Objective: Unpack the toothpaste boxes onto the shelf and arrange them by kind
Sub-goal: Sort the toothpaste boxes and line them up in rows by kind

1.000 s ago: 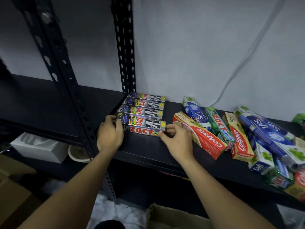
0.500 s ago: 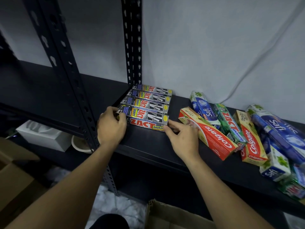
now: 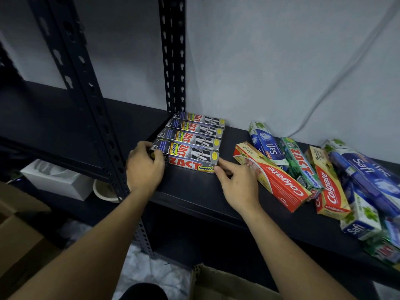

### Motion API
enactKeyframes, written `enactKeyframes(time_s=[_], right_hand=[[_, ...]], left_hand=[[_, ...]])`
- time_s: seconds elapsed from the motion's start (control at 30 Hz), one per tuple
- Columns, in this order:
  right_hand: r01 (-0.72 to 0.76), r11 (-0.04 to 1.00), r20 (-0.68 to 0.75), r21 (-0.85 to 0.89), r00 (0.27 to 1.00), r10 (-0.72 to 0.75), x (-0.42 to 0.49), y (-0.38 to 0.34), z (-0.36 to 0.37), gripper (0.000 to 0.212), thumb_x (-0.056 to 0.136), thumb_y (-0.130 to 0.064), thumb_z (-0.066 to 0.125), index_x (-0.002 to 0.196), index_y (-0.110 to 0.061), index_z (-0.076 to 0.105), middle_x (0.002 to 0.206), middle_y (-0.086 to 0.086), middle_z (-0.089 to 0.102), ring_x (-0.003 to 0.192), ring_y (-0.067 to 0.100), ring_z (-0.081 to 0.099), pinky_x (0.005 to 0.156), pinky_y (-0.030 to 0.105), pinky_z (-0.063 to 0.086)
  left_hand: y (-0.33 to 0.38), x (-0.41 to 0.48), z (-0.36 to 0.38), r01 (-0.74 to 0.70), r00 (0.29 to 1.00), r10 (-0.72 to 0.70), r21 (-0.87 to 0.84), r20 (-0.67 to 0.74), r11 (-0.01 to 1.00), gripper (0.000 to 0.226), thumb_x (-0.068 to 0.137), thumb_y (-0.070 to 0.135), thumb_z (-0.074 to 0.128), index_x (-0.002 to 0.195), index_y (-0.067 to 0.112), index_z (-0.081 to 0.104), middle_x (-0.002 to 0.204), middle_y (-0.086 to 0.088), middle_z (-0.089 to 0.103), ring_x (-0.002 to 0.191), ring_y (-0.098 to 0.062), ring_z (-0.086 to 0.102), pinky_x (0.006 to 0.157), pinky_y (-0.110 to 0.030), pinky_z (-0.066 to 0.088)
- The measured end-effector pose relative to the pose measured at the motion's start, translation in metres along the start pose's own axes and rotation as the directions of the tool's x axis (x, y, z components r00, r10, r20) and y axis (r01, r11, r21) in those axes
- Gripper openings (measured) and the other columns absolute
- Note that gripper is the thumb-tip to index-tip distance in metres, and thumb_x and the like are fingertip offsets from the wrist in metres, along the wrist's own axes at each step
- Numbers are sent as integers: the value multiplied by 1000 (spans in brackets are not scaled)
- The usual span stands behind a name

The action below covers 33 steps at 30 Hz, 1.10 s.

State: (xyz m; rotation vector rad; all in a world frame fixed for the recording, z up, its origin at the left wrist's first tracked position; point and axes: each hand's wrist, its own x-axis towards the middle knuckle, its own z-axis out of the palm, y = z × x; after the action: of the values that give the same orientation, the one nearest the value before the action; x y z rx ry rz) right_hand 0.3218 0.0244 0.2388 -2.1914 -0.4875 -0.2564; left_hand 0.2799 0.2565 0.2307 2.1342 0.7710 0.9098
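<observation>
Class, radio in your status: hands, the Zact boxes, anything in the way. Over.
Left hand grips front Zact box, left end; right hand pinches right end. Zact row beside post. Colgate and Safi pile to the right, apart.

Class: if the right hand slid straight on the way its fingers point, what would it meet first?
The front Zact box; the right hand seems to pinch its right end.

The shelf (image 3: 190,187) is viewed from the head, forward and downward, closely, over its front edge.
</observation>
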Motion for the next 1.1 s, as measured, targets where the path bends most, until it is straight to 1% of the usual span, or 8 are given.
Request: enactKeyframes(time_s=[0.1, 0.27, 0.33, 0.47, 0.7, 0.87, 1.0, 1.1], right_hand=[[-18, 1000, -7, -8, 1000, 18, 1, 0, 3, 43, 90, -56, 52, 127, -38, 64, 94, -14, 75, 91, 4, 67, 88, 40, 57], [-24, 1000, -21, 6, 1000, 24, 1, -3, 0, 32, 93, -35, 66, 124, -28, 69, 96, -17, 75, 92, 0, 67, 92, 36, 55], [-27, 1000, -16, 11, 1000, 27, 1, -3, -1, 34, 93, -34, 66, 126, -26, 68, 96, -15, 76, 91, -1, 67, 92, 24, 53], [-34, 999, -5, 22, 999, 34, 1, -6, -4, 34, 95, -33, 65, 128, -27, 67, 95, -14, 76, 92, -1, 67, 81, -13, 17], [-29, 997, 20, 68, 999, 28, 1, -6, -4, 32, 93, -29, 66, 125, -31, 68, 98, -14, 76, 89, -3, 67, 77, -6, 36], [-26, 999, 32, 32, 999, 25, 1, -6, -6, 32, 96, -33, 63, 128, -34, 65, 86, -8, 74, 79, 5, 65, 77, -11, 27], [8, 1000, 18, 12, 1000, -8, 1, -4, -5, 35, 94, -40, 63, 129, -38, 64, 84, -9, 73, 75, 6, 63, 82, 19, 49], [11, 1000, 16, 6, 1000, -11, 2, -4, -5, 34, 94, -40, 63, 128, -36, 65, 86, -9, 74, 84, 6, 63, 81, 2, 34]], left_hand=[[-1, 0, 0, -6, 1000, 6, 1, -1, 1000, 30, 90, 38, 49, 110, 19, 59, 99, -3, 66, 93, -24, 61, 76, -39, 51], [0, 0, 0, 0, 1000, 0, -1, -8, 1000, 31, 90, 41, 47, 109, 19, 59, 98, -1, 66, 92, -23, 61, 78, -40, 53], [1, 0, -1, 3, 1000, -3, -4, -5, 1000, 31, 90, 39, 49, 110, 18, 59, 99, -2, 66, 92, -23, 61, 78, -41, 52], [-1, 0, -1, -3, 1000, 3, -9, -2, 1000, 32, 88, 41, 47, 109, 20, 59, 98, -2, 66, 92, -23, 62, 77, -41, 53], [0, 0, -1, -2, 1000, 2, 0, 3, 1000, 35, 87, 41, 48, 112, 20, 58, 99, -2, 66, 93, -23, 61, 78, -42, 54], [-1, 0, 0, 5, 1000, -5, 5, 8, 1000, 36, 87, 41, 47, 115, 21, 58, 102, -2, 66, 95, -23, 62, 80, -43, 55], [0, 1, 0, 6, 1000, -6, -4, 11, 1000, 38, 86, 42, 46, 115, 20, 58, 102, -1, 66, 95, -22, 62, 80, -43, 54], [-1, 0, -1, 12, 1000, -12, -3, 12, 1000, 38, 86, 42, 46, 115, 21, 58, 103, -2, 66, 96, -22, 61, 80, -43, 54]])
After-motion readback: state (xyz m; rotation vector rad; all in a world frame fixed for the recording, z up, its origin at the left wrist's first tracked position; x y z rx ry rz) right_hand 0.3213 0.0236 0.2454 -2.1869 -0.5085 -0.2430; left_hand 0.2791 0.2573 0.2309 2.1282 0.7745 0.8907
